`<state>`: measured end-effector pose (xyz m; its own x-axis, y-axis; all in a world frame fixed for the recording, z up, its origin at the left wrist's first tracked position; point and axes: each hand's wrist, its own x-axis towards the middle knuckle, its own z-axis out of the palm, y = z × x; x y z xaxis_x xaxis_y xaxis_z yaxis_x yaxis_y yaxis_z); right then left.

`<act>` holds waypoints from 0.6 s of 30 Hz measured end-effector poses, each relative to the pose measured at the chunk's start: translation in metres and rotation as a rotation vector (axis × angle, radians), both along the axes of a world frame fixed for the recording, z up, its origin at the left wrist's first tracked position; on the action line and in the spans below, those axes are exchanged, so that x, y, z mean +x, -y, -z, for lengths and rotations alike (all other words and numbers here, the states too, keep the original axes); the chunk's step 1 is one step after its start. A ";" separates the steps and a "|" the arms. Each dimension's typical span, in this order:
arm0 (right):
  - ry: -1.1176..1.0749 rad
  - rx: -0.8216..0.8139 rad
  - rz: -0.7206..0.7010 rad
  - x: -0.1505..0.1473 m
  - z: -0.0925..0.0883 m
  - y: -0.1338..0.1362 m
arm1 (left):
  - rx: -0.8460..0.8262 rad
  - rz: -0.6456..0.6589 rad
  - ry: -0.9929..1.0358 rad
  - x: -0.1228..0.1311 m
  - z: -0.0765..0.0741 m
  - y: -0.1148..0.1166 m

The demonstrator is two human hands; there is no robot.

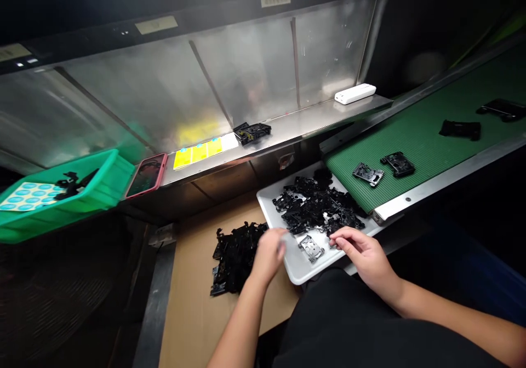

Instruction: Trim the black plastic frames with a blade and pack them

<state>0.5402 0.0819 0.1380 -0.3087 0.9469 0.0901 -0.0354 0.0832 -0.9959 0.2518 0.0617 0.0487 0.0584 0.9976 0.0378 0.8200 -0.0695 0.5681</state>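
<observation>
My left hand is over the left rim of the white tray, between the tray and a pile of black plastic parts. Its fingertips are smeared by motion, so their grip cannot be made out. At the tray's front right, my right hand is closed, thumb and forefinger pinched together; a dark bit shows at the fingertips, too small to name. Between the hands a grey plastic part lies flat in the tray. Behind it a heap of black molded parts fills the tray.
A green conveyor belt on the right carries several black parts. On the metal shelf are a black part, yellow labels, a white device and a red-cased phone. A green bin stands at left. Cardboard lies below.
</observation>
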 end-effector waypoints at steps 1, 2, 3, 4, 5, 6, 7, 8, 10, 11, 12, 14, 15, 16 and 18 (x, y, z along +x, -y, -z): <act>0.002 -0.006 0.003 0.001 0.000 0.000 | -0.055 0.169 -0.003 0.019 0.010 -0.004; 0.004 -0.008 0.004 0.001 -0.001 0.000 | -0.105 0.303 -0.009 0.036 0.021 -0.009; 0.006 -0.006 0.004 0.001 -0.002 0.000 | -0.148 0.395 -0.020 0.051 0.031 -0.014; 0.008 0.000 0.001 0.001 -0.002 0.000 | -0.185 0.448 -0.036 0.064 0.041 -0.018; 0.010 0.010 -0.004 0.001 -0.003 0.001 | -0.220 0.473 -0.053 0.075 0.049 -0.023; 0.011 0.022 -0.012 0.000 -0.004 0.001 | -0.249 0.476 -0.069 0.082 0.056 -0.026; 0.013 0.035 -0.019 0.000 -0.005 0.002 | -0.273 0.464 -0.082 0.087 0.062 -0.030; 0.016 0.047 -0.027 0.000 -0.005 0.003 | -0.293 0.442 -0.088 0.090 0.065 -0.032; 0.023 0.063 -0.043 0.000 -0.005 0.003 | -0.317 0.379 -0.070 0.093 0.067 -0.035; 0.025 0.066 -0.050 0.001 -0.004 0.004 | -0.325 0.340 -0.043 0.093 0.067 -0.036; 0.027 0.065 -0.054 0.001 -0.004 0.004 | -0.331 0.297 -0.002 0.093 0.065 -0.038; 0.028 0.055 -0.049 0.003 -0.004 0.003 | -0.341 0.205 0.113 0.092 0.058 -0.040; 0.028 0.050 -0.042 0.004 -0.005 0.003 | -0.345 0.157 0.187 0.091 0.053 -0.040; 0.026 0.045 -0.034 0.004 -0.005 0.002 | -0.348 0.110 0.270 0.091 0.047 -0.040; 0.022 0.043 -0.025 0.005 -0.008 0.001 | -0.356 0.024 0.464 0.091 0.031 -0.035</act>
<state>0.5455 0.0809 0.1459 -0.3342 0.9344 0.1234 -0.0160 0.1253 -0.9920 0.3423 0.0965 0.0180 0.1386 0.9522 -0.2723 0.4803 0.1758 0.8593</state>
